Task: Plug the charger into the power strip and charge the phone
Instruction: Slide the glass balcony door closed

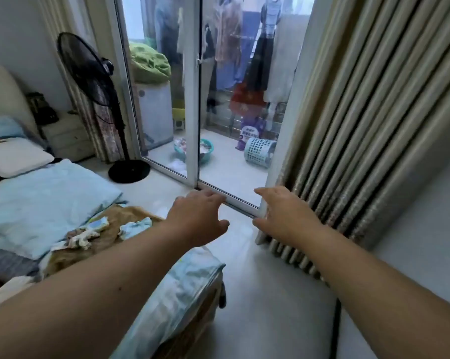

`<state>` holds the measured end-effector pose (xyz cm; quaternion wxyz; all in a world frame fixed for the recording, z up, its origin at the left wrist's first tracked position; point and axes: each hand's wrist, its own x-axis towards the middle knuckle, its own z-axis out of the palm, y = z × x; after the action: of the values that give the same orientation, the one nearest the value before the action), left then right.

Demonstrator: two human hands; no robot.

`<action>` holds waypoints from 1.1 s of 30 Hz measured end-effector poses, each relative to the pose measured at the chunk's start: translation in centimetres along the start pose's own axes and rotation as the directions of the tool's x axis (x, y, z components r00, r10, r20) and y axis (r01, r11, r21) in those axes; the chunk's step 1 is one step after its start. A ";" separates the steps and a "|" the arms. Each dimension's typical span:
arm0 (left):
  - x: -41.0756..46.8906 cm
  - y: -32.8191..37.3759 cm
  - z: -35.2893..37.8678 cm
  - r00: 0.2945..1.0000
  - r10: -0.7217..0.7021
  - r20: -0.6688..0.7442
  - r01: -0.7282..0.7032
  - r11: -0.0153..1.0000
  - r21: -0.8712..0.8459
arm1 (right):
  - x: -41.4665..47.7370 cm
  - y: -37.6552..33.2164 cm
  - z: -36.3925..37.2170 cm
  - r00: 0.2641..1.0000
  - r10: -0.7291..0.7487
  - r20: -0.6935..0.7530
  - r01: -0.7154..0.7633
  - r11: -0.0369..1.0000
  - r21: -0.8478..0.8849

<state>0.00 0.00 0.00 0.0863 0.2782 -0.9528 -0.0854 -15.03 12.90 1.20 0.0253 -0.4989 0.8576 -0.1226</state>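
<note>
both hands are stretched forward with nothing in them: the left hand and the right hand have fingers loosely spread. the bed is left of the left hand, the curtain right of the right hand. no charger, power strip or phone is visible, so i judge the task is not started; next they must be found.

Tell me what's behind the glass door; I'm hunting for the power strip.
Behind the glass door: hanging clothes, a blue basket, a basin. No power strip shows; the curtain hides the balcony's right side.
</note>
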 end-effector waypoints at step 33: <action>45.9 -5.2 14.6 0.913 -0.306 0.269 0.343 0.934 -0.100 | 46.4 22.5 9.0 0.914 -0.180 0.365 0.185 0.983 0.022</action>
<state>-38.50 -27.65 -9.86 -0.0296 0.4127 -0.8877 -0.2020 -55.85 -18.11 -9.14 0.1696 -0.5908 0.7884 -0.0242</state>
